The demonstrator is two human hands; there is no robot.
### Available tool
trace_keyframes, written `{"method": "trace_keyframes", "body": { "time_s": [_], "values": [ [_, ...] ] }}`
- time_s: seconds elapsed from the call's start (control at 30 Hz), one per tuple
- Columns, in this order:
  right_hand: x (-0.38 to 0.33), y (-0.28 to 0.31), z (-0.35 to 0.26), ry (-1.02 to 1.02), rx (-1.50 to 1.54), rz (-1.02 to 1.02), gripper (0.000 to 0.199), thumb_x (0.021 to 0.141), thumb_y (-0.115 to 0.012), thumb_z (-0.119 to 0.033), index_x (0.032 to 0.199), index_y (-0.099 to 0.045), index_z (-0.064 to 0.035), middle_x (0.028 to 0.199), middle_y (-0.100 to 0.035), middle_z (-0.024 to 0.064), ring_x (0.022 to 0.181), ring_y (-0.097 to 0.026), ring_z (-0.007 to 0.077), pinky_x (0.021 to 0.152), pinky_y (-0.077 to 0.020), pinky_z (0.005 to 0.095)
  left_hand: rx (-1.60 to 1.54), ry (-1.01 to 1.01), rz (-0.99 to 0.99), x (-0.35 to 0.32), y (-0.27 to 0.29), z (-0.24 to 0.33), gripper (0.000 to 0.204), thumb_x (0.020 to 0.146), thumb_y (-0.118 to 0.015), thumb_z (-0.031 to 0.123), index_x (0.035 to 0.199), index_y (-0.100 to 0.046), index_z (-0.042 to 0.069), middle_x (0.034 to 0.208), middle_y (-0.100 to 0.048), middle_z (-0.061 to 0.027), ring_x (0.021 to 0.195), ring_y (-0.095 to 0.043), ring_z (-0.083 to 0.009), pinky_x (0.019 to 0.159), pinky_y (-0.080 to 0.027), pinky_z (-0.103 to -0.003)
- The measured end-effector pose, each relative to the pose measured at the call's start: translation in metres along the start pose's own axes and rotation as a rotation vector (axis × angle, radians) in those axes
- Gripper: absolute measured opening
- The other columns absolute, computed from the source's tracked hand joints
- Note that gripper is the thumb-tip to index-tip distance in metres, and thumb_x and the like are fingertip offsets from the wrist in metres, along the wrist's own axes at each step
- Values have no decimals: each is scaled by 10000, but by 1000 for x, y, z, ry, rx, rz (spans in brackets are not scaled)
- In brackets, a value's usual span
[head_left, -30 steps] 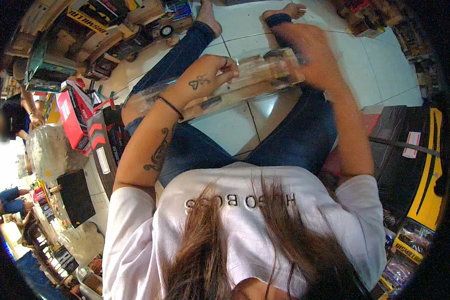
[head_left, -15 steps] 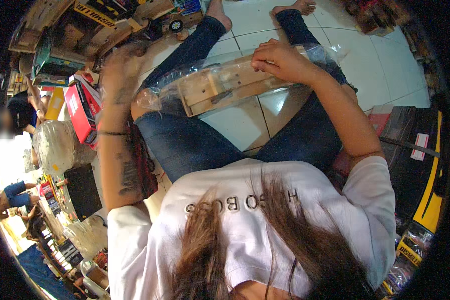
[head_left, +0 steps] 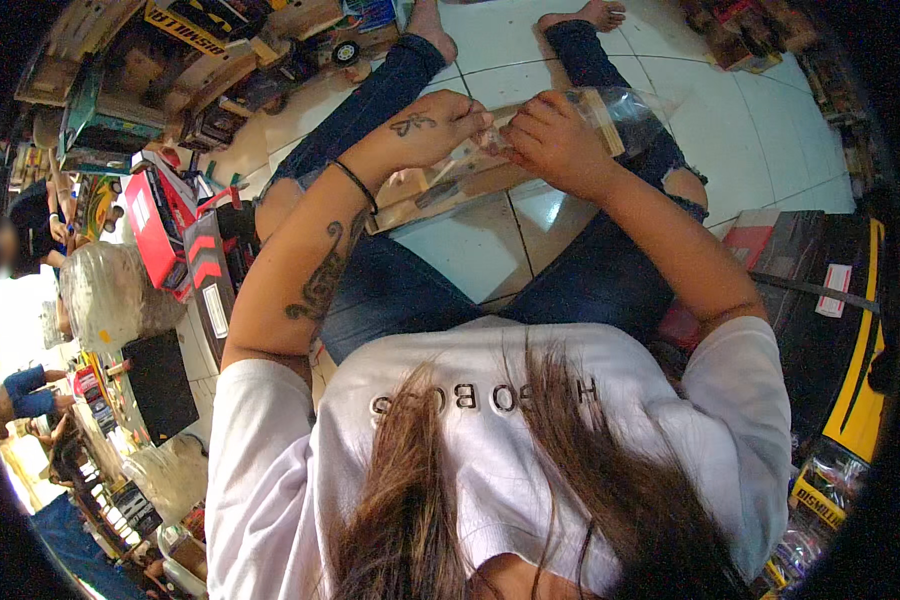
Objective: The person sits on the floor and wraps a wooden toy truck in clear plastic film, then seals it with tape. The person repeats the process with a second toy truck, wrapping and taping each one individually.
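Head view, quick note from where I stand: left hand (head_left: 452, 126) was a blur out to the person's left half a second ago; now it's back beside the right hand (head_left: 560, 142), fingertips almost meeting over the middle of the wooden piece (head_left: 470, 188). Right hand kept roughly its spot. Both have fingers curled nearly closed; can't tell whether any plastic is pinched in the tips. Wooden piece lies slantwise across the gap between the jeans legs (head_left: 370, 108), above the tiled floor (head_left: 745, 130), clear plastic (head_left: 630, 108) spreading past its right end. So work looks two-handed again, wrapping unfinished, I'd judge.
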State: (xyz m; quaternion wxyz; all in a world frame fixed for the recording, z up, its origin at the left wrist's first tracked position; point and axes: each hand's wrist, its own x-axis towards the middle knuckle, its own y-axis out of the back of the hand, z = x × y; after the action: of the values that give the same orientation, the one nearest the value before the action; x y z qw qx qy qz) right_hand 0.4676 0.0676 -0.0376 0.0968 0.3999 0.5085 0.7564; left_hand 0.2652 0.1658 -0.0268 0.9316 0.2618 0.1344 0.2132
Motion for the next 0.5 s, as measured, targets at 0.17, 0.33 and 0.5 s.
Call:
{"method": "trace_keyframes", "body": {
  "time_s": [0.17,0.33,0.5],
  "values": [
    [0,-11,30,-126,325,-342,206,862,-611,-224,797,-605,-29,792,-601,93,802,-543,278,835,-415,386,431,-33,237,-7,-22,0,323,881,-544,276,1031,-611,-1,852,-642,-188,854,-619,-317,778,-485,-427],
    [12,-22,44,-148,497,-475,269,894,-575,-268,793,-608,-20,740,-592,129,765,-549,315,779,-434,412,625,-124,292,-11,-37,-2,283,885,-547,279,935,-651,21,870,-622,-199,853,-592,-375,786,-464,-460],
    [-7,-8,72,-277,649,-575,328,910,-557,-322,827,-606,-9,685,-569,164,672,-545,330,659,-446,427,298,-74,220,-1,-30,-11,289,914,-516,258,835,-670,27,766,-627,-190,770,-611,-341,734,-475,-422]
  ]
}}
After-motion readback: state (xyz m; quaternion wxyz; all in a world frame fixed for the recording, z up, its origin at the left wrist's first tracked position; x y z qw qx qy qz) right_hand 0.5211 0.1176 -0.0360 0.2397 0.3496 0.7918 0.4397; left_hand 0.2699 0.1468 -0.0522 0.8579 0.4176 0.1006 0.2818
